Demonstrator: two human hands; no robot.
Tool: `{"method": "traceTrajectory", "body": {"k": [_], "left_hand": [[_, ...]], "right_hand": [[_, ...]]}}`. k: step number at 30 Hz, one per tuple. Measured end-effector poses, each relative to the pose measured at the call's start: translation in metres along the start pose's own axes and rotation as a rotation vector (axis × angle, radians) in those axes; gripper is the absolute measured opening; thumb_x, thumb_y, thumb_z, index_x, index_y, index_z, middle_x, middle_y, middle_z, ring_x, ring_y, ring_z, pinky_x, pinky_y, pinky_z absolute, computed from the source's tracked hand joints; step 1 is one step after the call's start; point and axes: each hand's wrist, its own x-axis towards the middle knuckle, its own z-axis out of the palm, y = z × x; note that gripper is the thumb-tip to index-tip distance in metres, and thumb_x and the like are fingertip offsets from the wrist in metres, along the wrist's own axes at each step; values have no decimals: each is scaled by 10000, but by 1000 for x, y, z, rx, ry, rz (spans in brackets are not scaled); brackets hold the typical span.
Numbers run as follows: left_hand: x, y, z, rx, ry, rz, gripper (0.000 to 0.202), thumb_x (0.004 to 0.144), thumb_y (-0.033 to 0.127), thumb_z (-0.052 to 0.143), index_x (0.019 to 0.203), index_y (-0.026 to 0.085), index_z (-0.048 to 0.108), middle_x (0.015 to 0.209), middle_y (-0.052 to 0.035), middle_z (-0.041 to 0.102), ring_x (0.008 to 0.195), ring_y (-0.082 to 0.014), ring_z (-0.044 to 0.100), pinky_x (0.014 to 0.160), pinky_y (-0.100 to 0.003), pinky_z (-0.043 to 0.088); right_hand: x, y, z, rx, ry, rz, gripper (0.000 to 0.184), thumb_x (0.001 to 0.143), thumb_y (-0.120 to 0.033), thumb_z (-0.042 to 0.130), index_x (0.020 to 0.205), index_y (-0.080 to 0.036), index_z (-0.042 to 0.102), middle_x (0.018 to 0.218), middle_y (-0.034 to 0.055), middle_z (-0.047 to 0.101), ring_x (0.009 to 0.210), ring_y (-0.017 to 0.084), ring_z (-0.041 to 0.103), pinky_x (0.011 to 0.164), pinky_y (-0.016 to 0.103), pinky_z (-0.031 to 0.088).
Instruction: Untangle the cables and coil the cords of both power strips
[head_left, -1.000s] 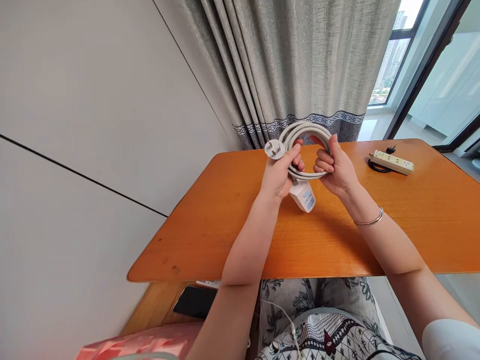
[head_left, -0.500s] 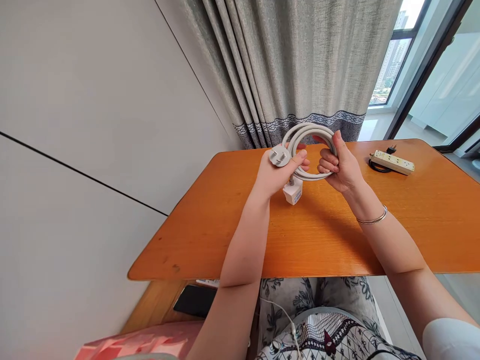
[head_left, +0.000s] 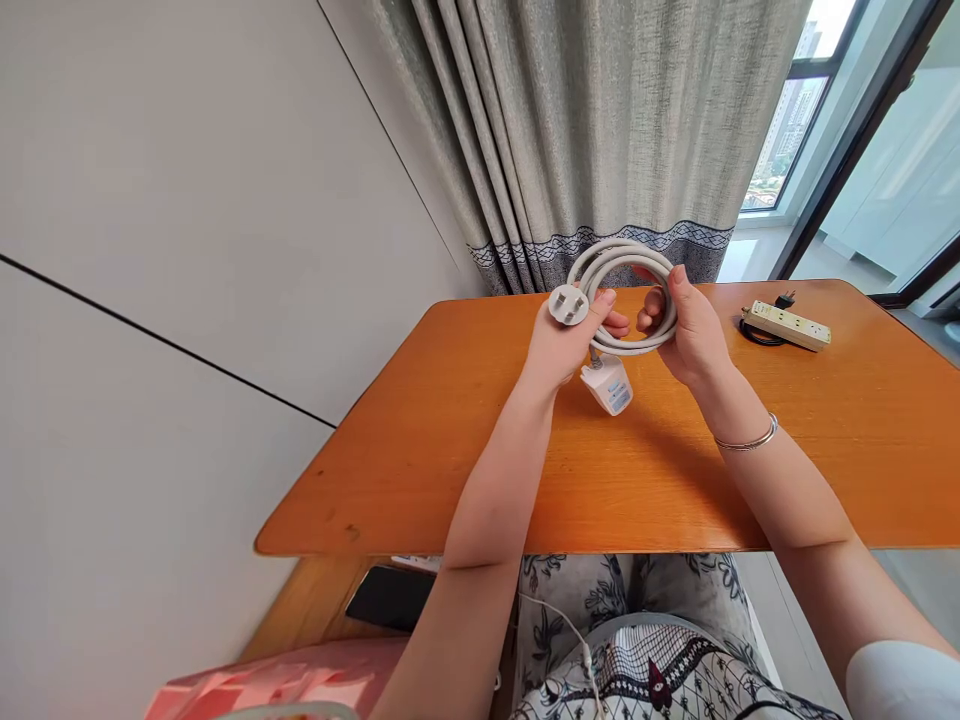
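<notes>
A white power cord (head_left: 626, 250) is wound into several loops above the far half of the wooden table. My left hand (head_left: 562, 335) is closed round the left side of the coil, thumb across the loops. The cord's round plug (head_left: 568, 305), prongs facing up, rests against the back of that hand. A white block with a printed label (head_left: 609, 385) hangs below the coil beside my left hand. On the opposite side, my right hand (head_left: 688, 325) grips the loops between thumb and fingers.
On the table (head_left: 420, 460) at the right lies a cream power strip (head_left: 787, 325) with a black cord. A grey curtain (head_left: 637, 120) hangs behind the far edge. Below the near edge, at the left, are a black phone-like object (head_left: 390, 598) and a pink item (head_left: 285, 680).
The white block has swung to the right and its label now faces me more. My left hand has shifted slightly right with the plug, while my right fingers have moved on the coil.
</notes>
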Motion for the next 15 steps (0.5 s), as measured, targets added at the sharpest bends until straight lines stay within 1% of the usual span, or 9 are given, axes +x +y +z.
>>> {"method": "traceTrajectory", "body": {"k": [2, 5, 9, 11, 13, 15], "left_hand": [[1, -1, 1, 13, 36, -7, 488, 702, 606, 820, 807, 177, 611, 646, -37, 745, 704, -234, 780, 655, -313, 634], [1, -1, 2, 11, 60, -34, 487, 699, 606, 823, 811, 185, 605, 589, 2, 700, 673, -224, 770, 646, -313, 630], [0, 1, 4, -48, 24, -52, 471, 719, 594, 818, 770, 212, 547, 479, 95, 532, 625, -182, 749, 770, -345, 643], [0, 2, 5, -71, 9, -49, 478, 724, 593, 817, 750, 221, 519, 465, 112, 473, 612, -169, 741, 804, -353, 643], [0, 1, 5, -80, 25, -47, 499, 717, 609, 816, 732, 226, 496, 463, 111, 453, 600, -173, 735, 755, -342, 644], [1, 0, 6, -77, 60, -44, 517, 709, 624, 814, 716, 230, 479, 458, 104, 441, 593, -184, 734, 670, -315, 630]], "right_hand": [[0, 1, 0, 18, -14, -11, 653, 739, -801, 675, 1053, -229, 703, 600, -77, 439, 566, 95, 545, 522, 233, 423], [1, 2, 0, 22, -11, 16, 657, 749, -794, 675, 1052, -212, 697, 547, -97, 366, 508, 87, 504, 492, 225, 401], [0, -1, 1, 32, 14, 59, 640, 780, -778, 659, 1069, -207, 690, 517, -118, 299, 433, 74, 400, 464, 230, 372], [0, -1, 2, 43, 12, 66, 642, 782, -778, 658, 1090, -215, 688, 514, -118, 295, 429, 77, 394, 461, 232, 368], [0, -1, 2, 39, 11, 73, 654, 777, -782, 659, 1114, -222, 686, 520, -111, 312, 450, 87, 438, 467, 232, 375], [0, 1, 2, 19, 10, 80, 672, 772, -792, 653, 1136, -227, 680, 542, -96, 357, 513, 106, 524, 497, 234, 409]]}}
